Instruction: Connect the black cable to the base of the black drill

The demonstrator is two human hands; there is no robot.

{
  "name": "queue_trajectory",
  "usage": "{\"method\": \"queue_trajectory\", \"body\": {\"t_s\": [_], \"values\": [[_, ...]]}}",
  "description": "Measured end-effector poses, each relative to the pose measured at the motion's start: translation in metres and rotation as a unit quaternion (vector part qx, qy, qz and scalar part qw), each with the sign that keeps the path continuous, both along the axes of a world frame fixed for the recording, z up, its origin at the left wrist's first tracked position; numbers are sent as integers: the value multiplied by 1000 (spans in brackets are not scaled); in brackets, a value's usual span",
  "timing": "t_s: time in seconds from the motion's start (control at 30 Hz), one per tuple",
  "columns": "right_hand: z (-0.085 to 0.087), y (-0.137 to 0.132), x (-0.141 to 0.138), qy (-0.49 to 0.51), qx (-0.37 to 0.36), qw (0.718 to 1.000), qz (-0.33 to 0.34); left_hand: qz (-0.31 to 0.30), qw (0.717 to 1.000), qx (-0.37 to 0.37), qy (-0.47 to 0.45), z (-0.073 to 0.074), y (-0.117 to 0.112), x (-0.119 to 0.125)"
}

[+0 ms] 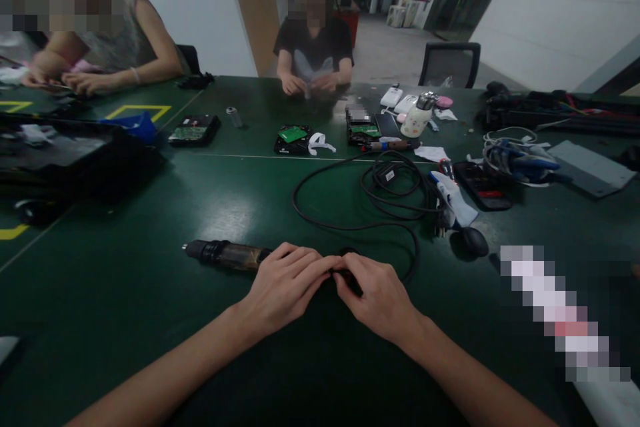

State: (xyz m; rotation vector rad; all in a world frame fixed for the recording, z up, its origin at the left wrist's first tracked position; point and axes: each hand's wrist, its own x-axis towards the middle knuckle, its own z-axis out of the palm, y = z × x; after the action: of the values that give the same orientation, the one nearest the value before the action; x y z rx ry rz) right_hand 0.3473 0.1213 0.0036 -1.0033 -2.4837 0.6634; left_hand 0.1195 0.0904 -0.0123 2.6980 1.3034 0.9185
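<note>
An electric screwdriver (235,255) with a dark, partly see-through body lies on the green table, its bit pointing left. Over its rear end rests my left hand (285,283), fingers bent together around it. My right hand (377,293) meets the left fingertips there, thumb and fingers closed on a dark piece that looks like the end of the black power cord (294,195). Both palms face down, and they hide the joint between tool and cord. Beyond the hands the cord lies in loose loops, with a black adapter (391,175) among them.
Opened hard drives (293,138) with green boards lie farther back. A black casing (65,163) stands left; a cup of tools (417,119), a black tray (483,185) and a grey metal plate (590,167) lie right. Two people sit at the far side, their hands busy.
</note>
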Motion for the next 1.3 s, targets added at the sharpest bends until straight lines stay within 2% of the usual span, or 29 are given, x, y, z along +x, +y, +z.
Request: {"method": "queue_trajectory", "body": {"t_s": [0.27,0.47,0.67,0.87,1.03,1.2,1.3], "values": [[-3,0,0,5,-6,1000,-4,14,1000,-12,5,3,0,2],[-6,0,0,6,13,1000,-4,-23,1000,-15,7,5,-1,-1],[-3,1,0,11,-1,1000,-1,15,1000,-13,24,3,-1,1],[-4,1,0,6,11,1000,-2,-29,999,-13,34,5,-2,-3],[-5,0,0,8,-1,1000,1,5,1000,-7,26,3,-1,-1],[-5,0,0,9,8,1000,-3,-26,999,-12,37,3,0,-3],[-5,0,0,9,6,1000,-2,-7,999,7,48,1,0,-2]]}}
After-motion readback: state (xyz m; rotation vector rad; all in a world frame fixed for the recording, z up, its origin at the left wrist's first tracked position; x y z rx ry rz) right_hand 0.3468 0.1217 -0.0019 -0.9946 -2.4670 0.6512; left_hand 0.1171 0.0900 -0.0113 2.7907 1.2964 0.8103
